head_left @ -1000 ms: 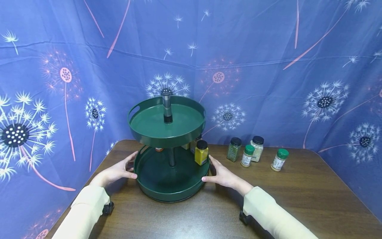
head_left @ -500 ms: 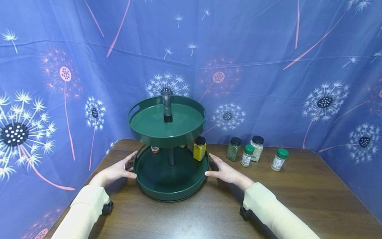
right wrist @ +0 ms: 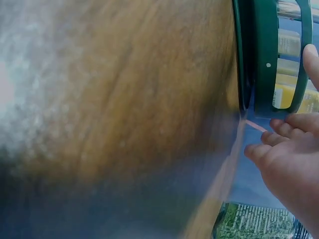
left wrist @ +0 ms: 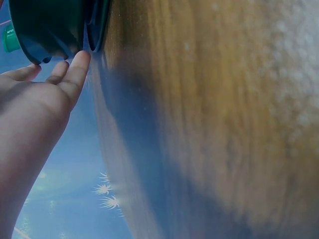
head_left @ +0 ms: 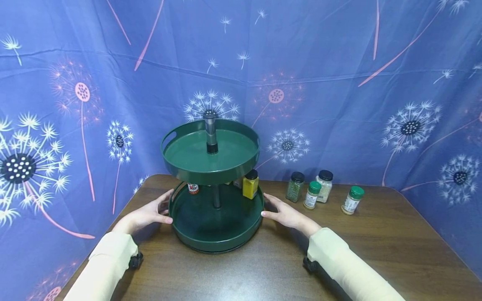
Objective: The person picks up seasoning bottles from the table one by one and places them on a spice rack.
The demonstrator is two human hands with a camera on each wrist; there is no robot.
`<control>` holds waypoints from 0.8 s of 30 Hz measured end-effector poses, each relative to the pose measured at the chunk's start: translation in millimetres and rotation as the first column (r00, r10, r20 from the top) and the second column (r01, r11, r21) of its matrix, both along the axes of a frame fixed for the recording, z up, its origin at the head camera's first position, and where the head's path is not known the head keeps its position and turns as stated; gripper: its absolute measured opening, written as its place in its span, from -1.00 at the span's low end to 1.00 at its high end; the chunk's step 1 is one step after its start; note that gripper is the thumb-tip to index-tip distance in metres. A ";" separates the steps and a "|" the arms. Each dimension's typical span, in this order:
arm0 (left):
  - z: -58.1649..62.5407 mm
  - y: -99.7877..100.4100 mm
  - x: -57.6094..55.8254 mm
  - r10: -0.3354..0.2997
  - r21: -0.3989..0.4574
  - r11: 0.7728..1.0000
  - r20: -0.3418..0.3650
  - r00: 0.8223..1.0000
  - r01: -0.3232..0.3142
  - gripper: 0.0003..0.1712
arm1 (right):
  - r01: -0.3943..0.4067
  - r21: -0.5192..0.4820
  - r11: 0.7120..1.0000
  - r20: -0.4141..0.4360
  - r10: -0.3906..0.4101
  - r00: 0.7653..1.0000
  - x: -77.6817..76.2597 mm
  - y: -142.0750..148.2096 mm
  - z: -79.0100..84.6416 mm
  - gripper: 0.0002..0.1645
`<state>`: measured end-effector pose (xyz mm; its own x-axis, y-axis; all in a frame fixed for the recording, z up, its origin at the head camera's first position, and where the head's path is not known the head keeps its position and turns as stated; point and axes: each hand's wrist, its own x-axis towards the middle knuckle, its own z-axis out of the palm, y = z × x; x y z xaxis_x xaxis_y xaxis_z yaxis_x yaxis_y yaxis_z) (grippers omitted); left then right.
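A dark green two-tier round tray stand, with its lower tray (head_left: pixel 216 244) and upper tray (head_left: pixel 212 175), stands on the table. Its upper level holds only the post. On the lower tier sit a yellow spice jar (head_left: pixel 250 187) with a black lid, at the right, and a jar with a red-and-white label (head_left: pixel 193 189), at the back left. More jars behind the post are mostly hidden. My left hand (head_left: pixel 150 214) touches the lower tray's left rim with extended fingers (left wrist: pixel 77 74). My right hand (head_left: pixel 284 214) lies along its right rim, fingers loosely spread.
Right of the stand are a green herb jar (head_left: pixel 295 186), a small green-capped jar (head_left: pixel 311 195), a black-lidded pale jar (head_left: pixel 324 186) and another green-capped jar (head_left: pixel 352 200). Behind the wooden table (head_left: pixel 399 251) hangs a blue dandelion-print cloth (head_left: pixel 331 62).
The lower tray has turned: the yellow jar has shifted back and left, and the red-labelled jar has come further into view at left. My right hand has slid slightly back along the rim.
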<state>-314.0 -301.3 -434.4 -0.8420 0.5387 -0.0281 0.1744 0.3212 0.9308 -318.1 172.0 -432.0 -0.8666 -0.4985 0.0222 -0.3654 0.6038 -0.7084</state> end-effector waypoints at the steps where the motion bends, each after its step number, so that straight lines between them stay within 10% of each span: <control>1: 0.4 -0.1 0.2 -0.003 0.002 1.000 -0.003 1.000 0.003 0.22 | -0.001 -0.003 1.000 -0.001 0.001 1.000 0.2 0.1 -0.1 -0.09; 24: 3.9 2.8 2.7 0.017 -0.002 1.000 -0.004 1.000 -0.017 0.20 | 0.146 -0.021 0.989 -0.036 -0.147 0.988 36.7 -30.2 2.7 0.22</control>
<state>-311.2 -298.5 -430.5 -0.8513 0.5240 -0.0264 0.1722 0.3264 0.9294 -281.4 141.8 -429.3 -0.9287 -0.3652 0.0640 -0.3005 0.6403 -0.7069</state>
